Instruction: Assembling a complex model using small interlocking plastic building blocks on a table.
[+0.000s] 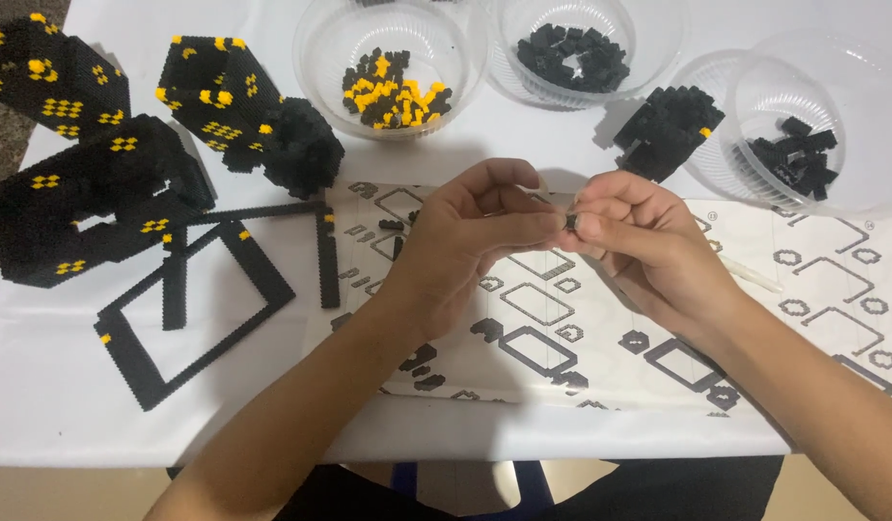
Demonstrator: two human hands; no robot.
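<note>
My left hand (470, 236) and my right hand (639, 241) meet above the printed instruction sheet (562, 318). Both pinch a tiny black block (571, 222) between their fingertips. Small loose black pieces (422, 362) lie on the sheet under my left wrist. A black block assembly (666, 130) sits just beyond my right hand.
Three clear bowls stand at the back: one with black and yellow blocks (393, 89), two with black blocks (573, 56) (791, 154). Tall black-and-yellow built structures (89, 183) and a flat black frame (190, 309) fill the left. A white stick (754, 278) lies by my right wrist.
</note>
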